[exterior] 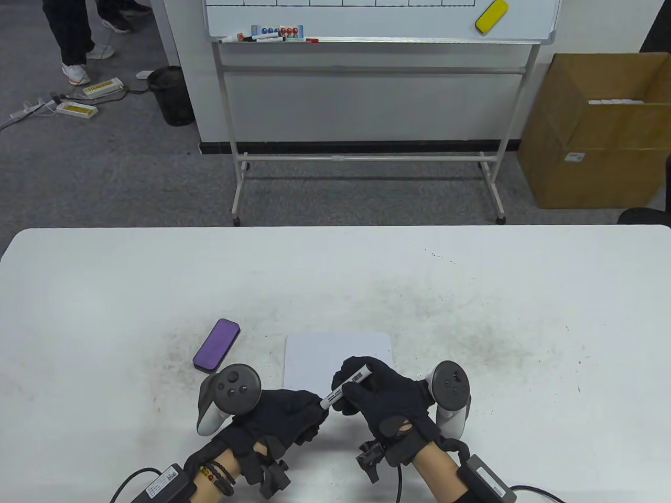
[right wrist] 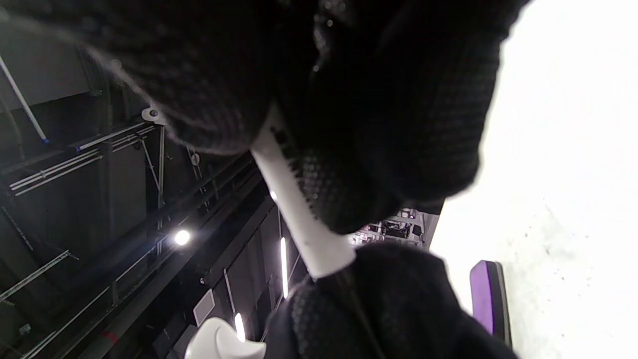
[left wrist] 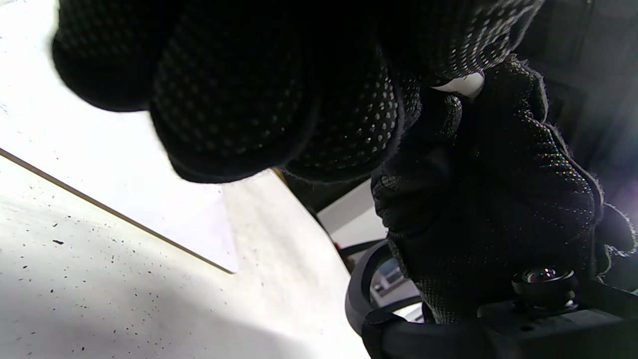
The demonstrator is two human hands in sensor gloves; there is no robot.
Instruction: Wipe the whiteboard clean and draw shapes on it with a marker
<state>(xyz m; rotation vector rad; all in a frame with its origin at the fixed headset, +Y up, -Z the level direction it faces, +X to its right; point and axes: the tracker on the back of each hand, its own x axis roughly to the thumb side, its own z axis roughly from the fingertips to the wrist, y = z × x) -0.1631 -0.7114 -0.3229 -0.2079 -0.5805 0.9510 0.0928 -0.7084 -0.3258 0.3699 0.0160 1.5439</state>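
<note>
A small blank whiteboard [exterior: 338, 356] lies flat near the table's front edge. A purple eraser [exterior: 216, 344] lies just left of it, apart from both hands. My right hand [exterior: 352, 389] hovers over the board's near edge and grips a white marker [exterior: 350, 383] by its barrel. My left hand [exterior: 313, 413] closes its fingers round the marker's dark cap end. In the right wrist view the marker [right wrist: 299, 209] runs from my right fingers [right wrist: 379, 124] down into the left glove [right wrist: 374, 309]. In the left wrist view only a sliver of the marker [left wrist: 461, 85] shows between the gloves.
Beyond the table stands a large whiteboard on a wheeled frame [exterior: 367, 157], with a yellow eraser [exterior: 491, 15] on it. A cardboard box [exterior: 597, 131] sits at the right and a black bin [exterior: 172, 94] at the left. A person's legs [exterior: 73, 36] show at the top left.
</note>
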